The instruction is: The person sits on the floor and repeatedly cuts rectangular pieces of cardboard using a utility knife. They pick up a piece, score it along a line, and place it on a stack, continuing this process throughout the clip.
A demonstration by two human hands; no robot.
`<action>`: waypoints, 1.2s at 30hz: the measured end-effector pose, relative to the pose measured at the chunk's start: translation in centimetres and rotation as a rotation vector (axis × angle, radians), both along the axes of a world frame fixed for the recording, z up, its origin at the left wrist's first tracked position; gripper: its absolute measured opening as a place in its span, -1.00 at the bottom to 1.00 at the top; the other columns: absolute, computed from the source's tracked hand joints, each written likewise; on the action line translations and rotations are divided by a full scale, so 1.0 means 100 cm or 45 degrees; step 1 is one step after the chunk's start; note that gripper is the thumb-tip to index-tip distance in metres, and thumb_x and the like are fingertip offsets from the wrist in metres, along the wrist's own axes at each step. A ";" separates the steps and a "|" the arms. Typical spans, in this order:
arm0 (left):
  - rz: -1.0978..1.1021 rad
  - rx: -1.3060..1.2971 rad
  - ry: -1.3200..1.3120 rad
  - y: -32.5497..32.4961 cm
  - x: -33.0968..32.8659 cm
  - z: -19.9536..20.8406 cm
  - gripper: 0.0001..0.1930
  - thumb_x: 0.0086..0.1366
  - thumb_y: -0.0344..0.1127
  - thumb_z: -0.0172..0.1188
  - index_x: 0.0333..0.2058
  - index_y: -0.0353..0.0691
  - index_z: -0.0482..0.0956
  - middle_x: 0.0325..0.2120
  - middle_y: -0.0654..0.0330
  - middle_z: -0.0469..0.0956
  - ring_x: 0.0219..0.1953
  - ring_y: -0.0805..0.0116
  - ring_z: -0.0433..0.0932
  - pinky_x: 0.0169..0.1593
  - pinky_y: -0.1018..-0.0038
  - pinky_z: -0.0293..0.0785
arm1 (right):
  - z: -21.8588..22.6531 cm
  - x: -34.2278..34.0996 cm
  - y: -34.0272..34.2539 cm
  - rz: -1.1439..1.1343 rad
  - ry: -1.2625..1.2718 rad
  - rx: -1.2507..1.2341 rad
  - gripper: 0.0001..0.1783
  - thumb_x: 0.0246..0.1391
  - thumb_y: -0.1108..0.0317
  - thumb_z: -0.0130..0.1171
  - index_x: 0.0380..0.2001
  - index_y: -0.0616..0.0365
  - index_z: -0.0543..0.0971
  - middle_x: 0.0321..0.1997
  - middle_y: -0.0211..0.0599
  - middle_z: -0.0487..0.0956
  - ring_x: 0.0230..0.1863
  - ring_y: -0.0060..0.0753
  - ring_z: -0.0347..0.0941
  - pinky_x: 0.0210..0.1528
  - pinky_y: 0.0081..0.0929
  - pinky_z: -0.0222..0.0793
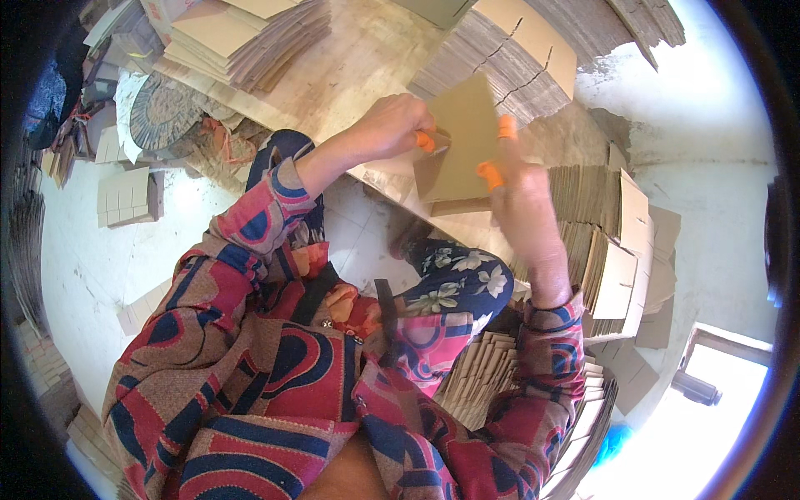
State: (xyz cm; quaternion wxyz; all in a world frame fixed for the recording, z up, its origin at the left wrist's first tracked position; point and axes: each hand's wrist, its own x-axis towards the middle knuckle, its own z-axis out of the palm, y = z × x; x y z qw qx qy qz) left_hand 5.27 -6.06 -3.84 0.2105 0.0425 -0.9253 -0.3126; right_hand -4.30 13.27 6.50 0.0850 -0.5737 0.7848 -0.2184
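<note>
A folded piece of brown cardboard (467,125) stands tilted over the low table, one panel raised and others angled below it. On its left edge, my left hand (392,125) is closed, with an orange finger cover at the fingertip pressing the board. My right hand (525,196) is at the right edge, somewhat smeared by motion. Two orange finger covers (490,175) show on it, one finger pointing up along the board and another fingertip against its face. Part of the lower panels lies behind the raised one.
Slotted cardboard stacks (508,58) stand at the table's far side, with more flat sheets (242,42) at far left. Tall bundles of cardboard (596,242) rise close to my right arm. A bare stretch of wooden tabletop (367,50) lies between the stacks. Cardboard bits (125,196) lie on the floor.
</note>
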 end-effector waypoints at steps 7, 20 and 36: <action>0.013 0.025 -0.229 0.015 0.003 0.012 -0.83 0.00 -0.26 0.28 -0.49 -0.23 0.59 -0.54 0.01 0.53 -0.41 -0.03 0.51 -0.35 0.20 0.42 | -0.040 0.034 0.003 -0.240 0.249 0.353 -0.40 0.08 0.23 0.18 0.09 0.42 0.34 -0.56 0.07 0.53 -0.51 0.09 0.51 -0.49 -0.16 0.42; -0.069 -0.501 0.212 0.023 -0.014 0.005 -0.25 -0.16 -0.33 0.38 0.10 -0.22 0.35 0.12 0.16 0.35 0.23 0.06 0.21 0.20 0.22 0.24 | -0.021 -0.003 0.012 -0.240 0.074 0.243 -0.57 0.04 0.25 0.21 -0.20 0.42 0.38 -0.50 0.13 0.55 -0.37 0.23 0.52 -0.30 -0.02 0.43; -0.467 -0.303 0.127 0.022 -0.024 -0.009 -0.87 0.17 -0.24 0.07 -0.45 -0.15 0.44 -0.63 0.10 0.45 -0.49 0.06 0.48 -0.49 0.22 0.35 | -0.073 -0.028 0.033 -0.146 0.187 -0.174 -0.78 -0.08 0.44 0.24 -0.27 0.18 0.60 -0.39 -0.04 0.60 -0.39 -0.02 0.55 -0.36 -0.33 0.44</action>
